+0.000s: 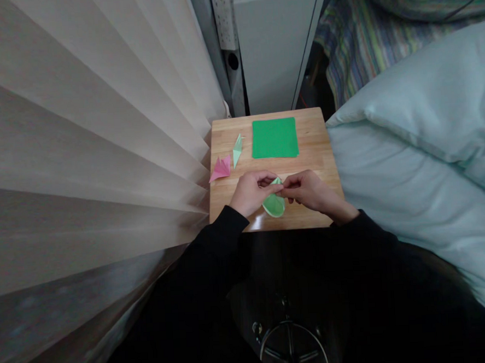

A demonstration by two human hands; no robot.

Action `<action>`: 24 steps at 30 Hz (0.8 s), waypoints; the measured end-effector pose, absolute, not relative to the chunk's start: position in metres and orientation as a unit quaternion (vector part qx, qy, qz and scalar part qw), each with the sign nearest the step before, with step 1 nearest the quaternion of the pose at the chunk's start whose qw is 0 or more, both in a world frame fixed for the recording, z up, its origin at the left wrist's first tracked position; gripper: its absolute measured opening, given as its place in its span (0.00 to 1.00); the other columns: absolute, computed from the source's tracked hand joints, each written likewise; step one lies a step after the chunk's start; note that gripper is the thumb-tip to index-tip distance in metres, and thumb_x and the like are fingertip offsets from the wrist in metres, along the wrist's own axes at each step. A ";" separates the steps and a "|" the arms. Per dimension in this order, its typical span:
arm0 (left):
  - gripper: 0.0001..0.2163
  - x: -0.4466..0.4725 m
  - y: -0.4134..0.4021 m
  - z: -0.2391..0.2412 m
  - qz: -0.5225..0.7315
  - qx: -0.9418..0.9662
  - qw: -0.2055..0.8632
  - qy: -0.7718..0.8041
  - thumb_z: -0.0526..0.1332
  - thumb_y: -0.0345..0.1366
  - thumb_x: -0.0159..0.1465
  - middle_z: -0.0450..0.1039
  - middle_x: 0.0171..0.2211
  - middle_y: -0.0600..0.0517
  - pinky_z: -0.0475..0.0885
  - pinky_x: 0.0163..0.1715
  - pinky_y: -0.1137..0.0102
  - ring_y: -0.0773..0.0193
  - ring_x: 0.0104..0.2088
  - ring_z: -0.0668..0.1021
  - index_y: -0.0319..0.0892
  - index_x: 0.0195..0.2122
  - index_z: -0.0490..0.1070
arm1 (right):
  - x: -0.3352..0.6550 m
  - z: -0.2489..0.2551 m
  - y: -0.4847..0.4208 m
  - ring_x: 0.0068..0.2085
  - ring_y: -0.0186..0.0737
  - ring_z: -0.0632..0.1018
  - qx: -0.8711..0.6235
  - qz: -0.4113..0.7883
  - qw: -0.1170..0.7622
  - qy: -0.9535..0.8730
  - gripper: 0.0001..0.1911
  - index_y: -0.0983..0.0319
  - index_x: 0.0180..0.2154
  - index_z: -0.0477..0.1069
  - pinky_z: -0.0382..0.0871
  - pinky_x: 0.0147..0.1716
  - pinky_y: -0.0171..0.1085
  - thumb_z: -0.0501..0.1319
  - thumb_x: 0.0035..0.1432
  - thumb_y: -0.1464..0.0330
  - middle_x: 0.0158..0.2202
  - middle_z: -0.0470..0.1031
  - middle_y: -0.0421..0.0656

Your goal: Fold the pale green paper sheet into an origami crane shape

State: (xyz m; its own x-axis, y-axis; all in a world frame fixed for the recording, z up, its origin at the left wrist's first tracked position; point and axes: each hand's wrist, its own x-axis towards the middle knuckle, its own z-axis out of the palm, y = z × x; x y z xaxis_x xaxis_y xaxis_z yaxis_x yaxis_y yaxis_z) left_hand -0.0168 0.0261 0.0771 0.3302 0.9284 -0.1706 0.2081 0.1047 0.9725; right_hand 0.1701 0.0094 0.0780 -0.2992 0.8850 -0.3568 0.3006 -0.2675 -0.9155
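Note:
Between my two hands, a piece of light green folded paper [274,206] is held just above the small wooden table, its rounded, opened lower part hanging toward me. My left hand [254,190] pinches its upper left side between thumb and fingers. From the right, my right hand [307,189] pinches the paper near its upper right edge, the fingertips of both hands almost meeting. The fingers cover part of the folds. Beyond my left hand lie a pink folded paper figure [221,168] and a slim pale green folded paper [237,150].
A stack of green square paper [275,138] lies at the far side of the wooden table [313,123]. Pleated curtains [140,127] hang close on the left. Pale blue bedding [392,156] borders the right. A white cabinet [277,48] stands behind the table.

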 end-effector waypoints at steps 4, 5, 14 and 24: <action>0.07 -0.014 0.024 0.084 0.333 0.608 0.545 0.471 0.71 0.30 0.58 0.78 0.30 0.53 0.72 0.33 0.72 0.69 0.29 0.77 0.39 0.37 0.78 | 0.169 0.078 0.007 0.29 0.37 0.73 -0.533 0.519 0.295 -0.600 0.09 0.60 0.28 0.78 0.65 0.29 0.37 0.70 0.53 0.61 0.27 0.76 0.41; 0.07 -0.014 0.024 0.085 0.339 0.609 0.546 0.465 0.70 0.29 0.58 0.76 0.30 0.54 0.71 0.33 0.72 0.69 0.29 0.76 0.39 0.38 0.77 | 0.169 0.078 0.006 0.33 0.39 0.76 -0.534 0.488 0.313 -0.616 0.09 0.60 0.29 0.79 0.67 0.32 0.38 0.70 0.53 0.61 0.32 0.78 0.43; 0.05 -0.019 0.029 0.089 0.352 0.628 0.539 0.437 0.66 0.28 0.59 0.71 0.31 0.56 0.66 0.32 0.73 0.70 0.29 0.72 0.41 0.37 0.73 | 0.168 0.084 0.006 0.37 0.43 0.79 -0.497 0.487 0.331 -0.637 0.09 0.61 0.33 0.78 0.72 0.46 0.46 0.63 0.60 0.62 0.34 0.82 0.45; 0.05 -0.026 0.031 0.093 0.309 0.631 0.533 0.471 0.69 0.36 0.59 0.77 0.29 0.52 0.68 0.32 0.71 0.68 0.29 0.74 0.40 0.31 0.77 | 0.170 0.095 0.006 0.33 0.40 0.74 -0.540 0.467 0.303 -0.631 0.07 0.61 0.30 0.77 0.68 0.35 0.39 0.64 0.54 0.65 0.29 0.78 0.42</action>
